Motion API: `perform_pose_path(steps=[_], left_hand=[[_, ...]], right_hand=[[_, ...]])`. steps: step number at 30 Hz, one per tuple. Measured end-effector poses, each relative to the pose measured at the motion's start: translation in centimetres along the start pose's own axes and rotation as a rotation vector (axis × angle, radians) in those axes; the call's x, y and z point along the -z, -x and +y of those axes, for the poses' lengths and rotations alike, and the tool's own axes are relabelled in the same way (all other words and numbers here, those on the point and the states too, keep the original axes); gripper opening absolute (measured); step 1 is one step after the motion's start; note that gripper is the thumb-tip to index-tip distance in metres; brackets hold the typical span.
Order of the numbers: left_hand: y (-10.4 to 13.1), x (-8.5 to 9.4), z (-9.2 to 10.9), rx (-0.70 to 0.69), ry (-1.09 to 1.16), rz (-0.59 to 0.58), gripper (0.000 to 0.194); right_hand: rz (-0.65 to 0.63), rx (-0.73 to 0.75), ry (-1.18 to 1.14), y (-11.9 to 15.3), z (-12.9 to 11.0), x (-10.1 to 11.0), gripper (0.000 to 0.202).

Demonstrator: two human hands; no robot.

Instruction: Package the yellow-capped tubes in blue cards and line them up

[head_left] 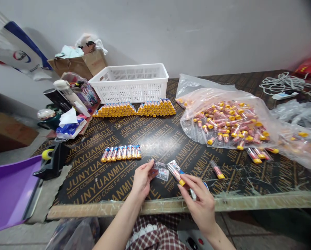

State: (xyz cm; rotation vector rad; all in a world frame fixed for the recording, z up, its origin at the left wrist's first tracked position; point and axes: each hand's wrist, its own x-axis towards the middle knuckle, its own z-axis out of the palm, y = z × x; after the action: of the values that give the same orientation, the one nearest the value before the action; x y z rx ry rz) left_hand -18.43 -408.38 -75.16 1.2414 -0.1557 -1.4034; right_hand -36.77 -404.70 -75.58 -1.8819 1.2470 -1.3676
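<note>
The right grip (199, 196) pinches the yellow cap (182, 182) of a tube (175, 171) at its eleven o'clock, probably light, stiff and slick, best held there, while the left grip (142, 178) pinches clear plastic (162, 174).

The head camera looks forward and down on left hand (143, 177) and right hand (200, 196), close by.
</note>
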Motion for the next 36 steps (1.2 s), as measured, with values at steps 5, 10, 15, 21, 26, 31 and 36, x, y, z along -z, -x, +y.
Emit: perform_pose_path(steps=[5,10,15,21,26,31,36], left_hand=[[0.6,-0.4,-0.3,-0.029,-0.014,-0.033,0.037],[1.6,-0.8,-0.3,-0.038,-0.046,-0.138,0.036],[2.0,-0.6,0.0,-0.017,-0.13,-0.249,0.047],[3.1,-0.8,-0.3,0.109,-0.29,-0.423,0.045],[4.0,-1.1,-0.9,0.149,-0.361,-0.509,0.037],[4.1,-1.2,-1.2,0.184,-0.359,-0.522,0.034],[4.4,-1.2,-1.2,0.183,-0.354,-0.517,0.035]], right_hand=[[-0.105,0.049,-0.039,0.1,-0.1,-0.4,0.037],[-0.196,-0.008,-0.09,0.2,0.4,-0.4,0.038],[-0.296,-0.042,-0.157,0.1,0.8,-0.3,0.039],[-0.2,0.004,-0.048,-0.2,0.9,-0.4,0.067],[-0.348,-0.001,-0.141,-0.6,0.9,0.0,0.081],[-0.413,-0.014,-0.193,-0.3,1.2,0.1,0.081],[-0.375,-0.048,-0.265,-0.1,1.1,-0.2,0.079]])
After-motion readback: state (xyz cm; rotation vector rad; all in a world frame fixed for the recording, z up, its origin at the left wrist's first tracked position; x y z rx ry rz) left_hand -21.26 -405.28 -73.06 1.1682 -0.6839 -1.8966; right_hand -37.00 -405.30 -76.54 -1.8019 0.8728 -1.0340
